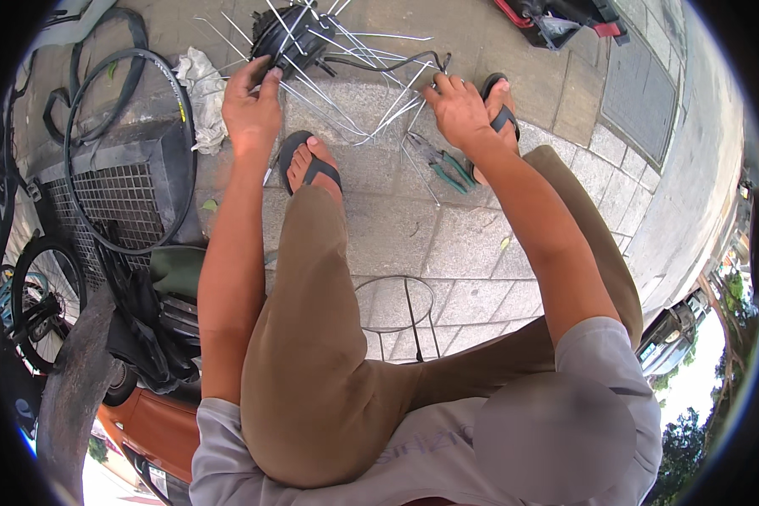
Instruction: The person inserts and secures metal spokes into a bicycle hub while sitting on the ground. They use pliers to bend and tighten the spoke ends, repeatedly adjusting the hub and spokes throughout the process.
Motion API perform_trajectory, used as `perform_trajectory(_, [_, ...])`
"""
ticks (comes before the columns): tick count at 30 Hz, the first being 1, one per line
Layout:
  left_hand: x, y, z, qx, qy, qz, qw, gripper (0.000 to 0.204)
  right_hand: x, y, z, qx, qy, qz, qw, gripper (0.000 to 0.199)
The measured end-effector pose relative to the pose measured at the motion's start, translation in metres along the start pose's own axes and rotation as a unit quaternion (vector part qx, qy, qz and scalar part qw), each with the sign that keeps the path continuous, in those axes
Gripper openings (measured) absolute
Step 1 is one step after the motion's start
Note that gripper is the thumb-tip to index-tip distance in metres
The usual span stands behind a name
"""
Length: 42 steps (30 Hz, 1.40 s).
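A black wheel hub [280, 38] lies on the paving at the top, with several loose silver spokes [333, 105] fanning out from it. My left hand [253, 110] is closed at the hub's lower left edge, thumb and fingers against it. A black cable [379, 67] runs from the hub to the right, its end just above my right hand [460, 105]. The fingers of that hand are curled together at the outer end of a spoke; the fingertips are partly hidden. Green-handled pliers [451, 171] lie on the paving below it, beside my right foot.
A bare black rim [70, 160] leans over a metal grate [126, 198] at the left, near a black tyre [135, 80] and a white rag [201, 97]. A red and black toolbox [565, 21] stands at upper right. A round wire stand [394, 280] is between my legs.
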<state>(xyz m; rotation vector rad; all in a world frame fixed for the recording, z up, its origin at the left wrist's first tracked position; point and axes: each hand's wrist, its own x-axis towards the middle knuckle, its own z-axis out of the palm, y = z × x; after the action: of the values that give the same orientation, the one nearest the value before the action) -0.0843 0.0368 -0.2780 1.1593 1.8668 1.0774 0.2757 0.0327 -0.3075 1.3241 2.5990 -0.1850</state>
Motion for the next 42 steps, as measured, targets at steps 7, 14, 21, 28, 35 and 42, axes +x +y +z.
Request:
perform_trajectory(7, [-0.002, 0.011, 0.002, -0.084, 0.03, -0.088, 0.992, 0.051, 0.023, 0.027, -0.012, -0.229, -0.185, -0.229, 0.928, 0.024])
perform_trajectory(14, [-0.007, -0.005, -0.006, -0.26, 0.038, -0.158, 0.952, 0.055, 0.001, 0.026, -0.042, -0.177, -0.252, -0.228, 0.924, 0.019])
perform_trajectory(21, [0.003, -0.002, -0.007, -0.181, 0.038, -0.128, 0.974, 0.04, -0.022, 0.019, -0.111, 0.073, -0.355, -0.126, 0.924, 0.027])
perform_trajectory(28, [0.012, -0.001, -0.003, 0.06, 0.082, 0.136, 0.985, 0.042, -0.017, -0.029, -0.165, 0.391, -0.166, 0.069, 0.903, 0.028])
perform_trajectory(35, [0.013, 0.018, 0.01, 0.05, 0.048, 0.099, 0.993, 0.055, 0.05, -0.077, -0.154, 0.527, -0.05, 0.119, 0.84, 0.037])
perform_trajectory(42, [0.012, 0.014, 0.008, 0.139, 0.049, 0.156, 0.977, 0.064, 0.071, -0.093, -0.167, 0.549, -0.069, 0.229, 0.801, 0.041])
